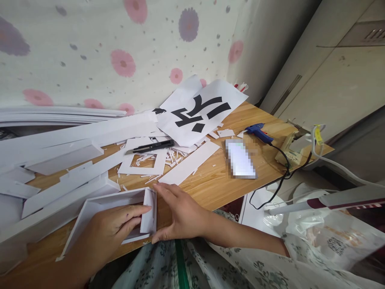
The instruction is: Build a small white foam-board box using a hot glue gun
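Note:
A long open-topped box of white foam board (78, 218) lies along the near table edge. My left hand (117, 224) reaches into it, fingers close together, the tips against a white foam board strip (148, 216) standing upright inside the box's right end. What the far side of those fingers touches is hidden. My right hand (180, 210) clasps the same end from outside, index finger at the far corner and thumb at the near one.
White board pieces (99, 190) crowd the left. A utility knife (153, 146) rests on scraps beside a paper sheet (201, 112) with a black character. A blurred phone (240, 158) and blue glue gun (260, 132) with cord lie right. Plastic bags (327, 228) sit below.

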`<action>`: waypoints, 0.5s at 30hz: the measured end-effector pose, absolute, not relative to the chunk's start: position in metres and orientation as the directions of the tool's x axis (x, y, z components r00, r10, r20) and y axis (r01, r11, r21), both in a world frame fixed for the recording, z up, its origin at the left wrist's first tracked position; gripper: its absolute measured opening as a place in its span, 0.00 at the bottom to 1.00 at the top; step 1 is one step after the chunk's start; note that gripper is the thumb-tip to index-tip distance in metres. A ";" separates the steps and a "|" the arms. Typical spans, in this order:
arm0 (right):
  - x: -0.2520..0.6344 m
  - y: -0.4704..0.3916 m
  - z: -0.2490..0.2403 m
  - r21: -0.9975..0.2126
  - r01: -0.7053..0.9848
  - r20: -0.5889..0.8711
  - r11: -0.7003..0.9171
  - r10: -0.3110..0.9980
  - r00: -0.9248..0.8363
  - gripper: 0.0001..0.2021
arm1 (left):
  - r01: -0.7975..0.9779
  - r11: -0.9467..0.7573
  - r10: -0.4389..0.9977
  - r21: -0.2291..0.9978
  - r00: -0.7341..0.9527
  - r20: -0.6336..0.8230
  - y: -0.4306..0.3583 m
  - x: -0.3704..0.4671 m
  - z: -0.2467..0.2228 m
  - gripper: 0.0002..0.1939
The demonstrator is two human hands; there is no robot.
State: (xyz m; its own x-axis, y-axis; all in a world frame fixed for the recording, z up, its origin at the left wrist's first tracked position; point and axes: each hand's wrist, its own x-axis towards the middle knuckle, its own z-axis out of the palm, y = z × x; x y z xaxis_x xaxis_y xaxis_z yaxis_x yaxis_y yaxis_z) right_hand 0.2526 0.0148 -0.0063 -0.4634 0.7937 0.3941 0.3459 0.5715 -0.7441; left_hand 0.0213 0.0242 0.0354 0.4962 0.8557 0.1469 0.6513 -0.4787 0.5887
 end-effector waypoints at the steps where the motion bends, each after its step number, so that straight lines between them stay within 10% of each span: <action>1: 0.252 0.015 -0.006 -0.730 0.356 0.388 0.583 0.783 -0.486 0.59 | 0.652 -0.471 0.860 0.595 0.489 0.145 0.024 0.021 0.035 0.12; 15: 0.246 0.015 0.003 -0.680 0.497 0.224 0.540 0.798 -0.560 0.63 | 0.685 -0.365 0.898 0.631 0.438 0.044 0.022 0.029 0.047 0.12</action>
